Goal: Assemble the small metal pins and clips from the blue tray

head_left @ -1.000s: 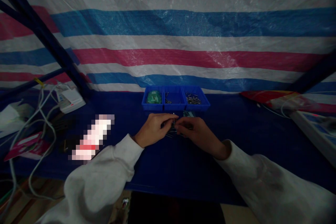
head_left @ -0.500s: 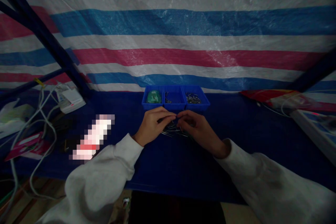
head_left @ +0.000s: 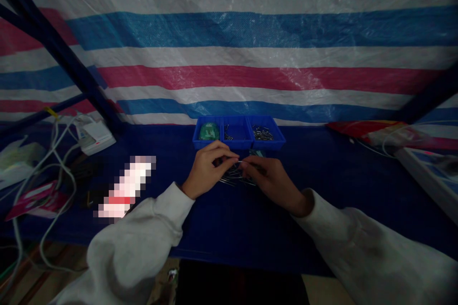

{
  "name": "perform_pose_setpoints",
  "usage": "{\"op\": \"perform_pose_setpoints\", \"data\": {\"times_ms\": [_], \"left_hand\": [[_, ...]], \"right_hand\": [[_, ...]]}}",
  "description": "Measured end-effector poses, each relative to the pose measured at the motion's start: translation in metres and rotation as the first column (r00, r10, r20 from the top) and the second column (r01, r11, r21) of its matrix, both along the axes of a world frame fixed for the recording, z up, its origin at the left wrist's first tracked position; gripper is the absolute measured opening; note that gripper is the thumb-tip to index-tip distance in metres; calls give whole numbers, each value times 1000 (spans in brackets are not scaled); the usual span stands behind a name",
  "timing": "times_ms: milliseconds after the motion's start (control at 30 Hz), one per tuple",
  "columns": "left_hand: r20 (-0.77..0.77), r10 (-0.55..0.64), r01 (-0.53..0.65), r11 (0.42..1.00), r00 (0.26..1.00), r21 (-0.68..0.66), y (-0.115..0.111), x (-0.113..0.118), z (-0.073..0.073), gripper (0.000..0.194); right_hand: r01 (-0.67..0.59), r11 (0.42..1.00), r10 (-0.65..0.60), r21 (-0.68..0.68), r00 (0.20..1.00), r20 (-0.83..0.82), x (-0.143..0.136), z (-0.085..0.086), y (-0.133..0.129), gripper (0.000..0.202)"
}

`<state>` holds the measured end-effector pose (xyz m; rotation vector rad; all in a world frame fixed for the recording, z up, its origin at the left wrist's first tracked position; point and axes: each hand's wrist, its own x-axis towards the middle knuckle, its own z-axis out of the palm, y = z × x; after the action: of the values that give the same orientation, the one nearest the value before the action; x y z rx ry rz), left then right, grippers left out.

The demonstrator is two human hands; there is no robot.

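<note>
My left hand (head_left: 211, 167) and my right hand (head_left: 267, 175) meet fingertip to fingertip over the middle of the blue table. Each pinches with thumb and forefinger; what lies between the tips is too small to make out. Under the fingers is a loose heap of thin metal rods (head_left: 229, 180), partly hidden by both hands. Just beyond stands a blue three-part tray (head_left: 238, 144). Its left part holds a green bundle (head_left: 209, 131), the middle a few small metal pieces (head_left: 228, 133), the right a pile of small metal parts (head_left: 263, 133).
White cables (head_left: 59, 167) tangle at the left beside a white box (head_left: 96, 136) and a pink packet (head_left: 36, 198). A blurred-out, bright oblong (head_left: 127, 188) lies nearer. To the right are a red bag (head_left: 361, 128) and a white-edged case (head_left: 425, 176). Striped sheeting hangs behind.
My right hand's fingers have drawn in and lowered slightly, uncovering a small dark greenish thing behind them. My left hand stays nearly in place, still pinching.
</note>
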<state>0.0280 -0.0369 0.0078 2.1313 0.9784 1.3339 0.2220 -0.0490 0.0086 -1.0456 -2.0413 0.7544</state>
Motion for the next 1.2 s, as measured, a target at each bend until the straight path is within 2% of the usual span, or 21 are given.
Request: {"op": "perform_pose_setpoints", "data": {"times_ms": [167,267,333,533,700,867,967,1067,1200], "left_hand": [[-109,-71,66,997,992,-47,0,-1,0,10],[-180,-97,94,995,979,-30,0,-3,-3,13],[-198,-69,71,997,978,1,1,-4,-3,17],[-89,75,-74,997,993,16,2,-4,-1,26],[-7,26,-26,994,1000,-108,0,2,0,6],[78,18,-1,977,997,-213,-2,5,-2,14],[74,50,-34,979,996,-203,-4,5,-3,17],[58,83,-72,983,995,-170,-4,6,-4,22],[47,105,-99,988,993,-115,-2,6,-5,24]], "right_hand": [[19,974,-46,228,993,113,0,-3,-3,23],[30,966,-68,256,987,142,0,-6,-3,23],[47,967,-86,250,985,147,0,-6,-3,24],[43,989,-60,144,992,115,-1,-1,-3,20],[38,995,-47,97,995,93,-3,-5,1,11],[-43,997,43,-60,999,-3,-4,-7,3,16],[-103,982,90,-157,992,-86,-3,-5,3,25],[-140,972,121,-189,987,-108,-1,-1,3,29],[-105,976,82,-193,989,-120,5,3,10,29]]}}
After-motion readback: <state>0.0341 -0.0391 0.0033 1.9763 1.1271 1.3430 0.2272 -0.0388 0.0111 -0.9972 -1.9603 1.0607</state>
